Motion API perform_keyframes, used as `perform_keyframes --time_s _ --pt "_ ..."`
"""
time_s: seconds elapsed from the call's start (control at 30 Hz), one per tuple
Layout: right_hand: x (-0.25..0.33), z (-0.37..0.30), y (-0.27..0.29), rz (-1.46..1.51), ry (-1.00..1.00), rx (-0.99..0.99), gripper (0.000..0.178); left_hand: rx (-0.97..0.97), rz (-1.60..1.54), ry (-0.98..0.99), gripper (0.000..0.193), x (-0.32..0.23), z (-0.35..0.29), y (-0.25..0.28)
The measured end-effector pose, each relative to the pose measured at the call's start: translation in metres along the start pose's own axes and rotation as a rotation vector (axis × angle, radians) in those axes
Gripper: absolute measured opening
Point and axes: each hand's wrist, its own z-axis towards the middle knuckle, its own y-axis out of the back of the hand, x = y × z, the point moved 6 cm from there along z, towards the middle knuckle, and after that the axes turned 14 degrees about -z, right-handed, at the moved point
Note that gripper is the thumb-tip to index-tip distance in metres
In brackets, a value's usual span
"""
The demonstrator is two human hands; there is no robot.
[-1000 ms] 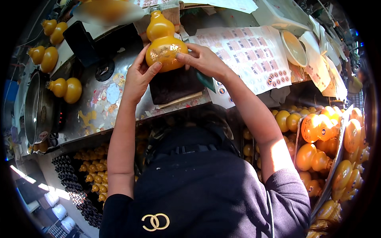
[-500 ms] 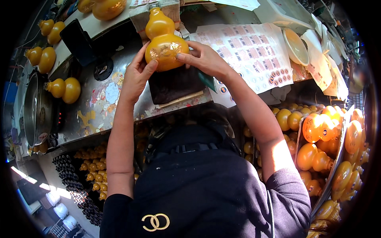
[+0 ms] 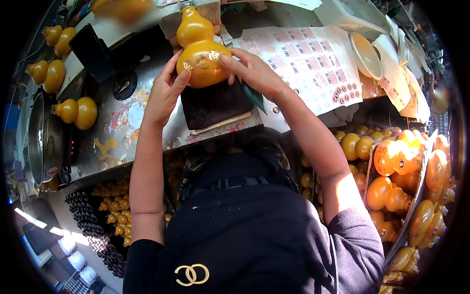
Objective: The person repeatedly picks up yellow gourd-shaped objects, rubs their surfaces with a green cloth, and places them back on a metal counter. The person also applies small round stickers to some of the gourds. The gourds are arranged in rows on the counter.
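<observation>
A glossy amber gourd-shaped bottle (image 3: pixel 201 51) lies on the bench in front of me, its narrow neck pointing away. Pale gold decals mark its wide lower bulb. My left hand (image 3: pixel 165 93) closes on the left side of that bulb, thumb on the near face. My right hand (image 3: pixel 254 73) grips the right side, its thumb pressed beside a decal. The neck end rests on a folded beige cloth (image 3: pixel 170 22). Under the wide end lies a dark brown pad (image 3: pixel 215 105). A green pointed piece (image 3: pixel 253 98) sits just below my right hand.
Printed decal sheets (image 3: pixel 313 68) spread to the right, near a cream bowl (image 3: pixel 366 55). Leftward are a phone on a stand (image 3: pixel 92 51), a round pan (image 3: pixel 43 142) and another gourd bottle (image 3: pixel 76 112). Crates of gourd bottles (image 3: pixel 391 191) stand below the bench at right.
The view has shifted slightly. Both hands keep their hold on the gourd bottle, and my right thumb sits a little higher on it. A blurred shape now shows at the upper left.
</observation>
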Motion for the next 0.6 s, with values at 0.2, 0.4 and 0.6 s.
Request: perform_keyframes --time_s 0.2,0.4,0.6 --pt "-0.004 0.001 -0.001 0.016 -0.009 0.008 0.073 -0.027 0.002 0.025 0.072 0.001 0.001 -0.002" --pt "-0.004 -0.001 0.000 0.064 -0.059 0.002 0.062 0.000 0.008 0.030 0.072 0.002 0.002 0.001" --pt "-0.014 -0.032 0.008 0.983 -0.231 -0.175 0.034 0.038 0.124 0.025 0.078 -0.010 0.004 0.000"
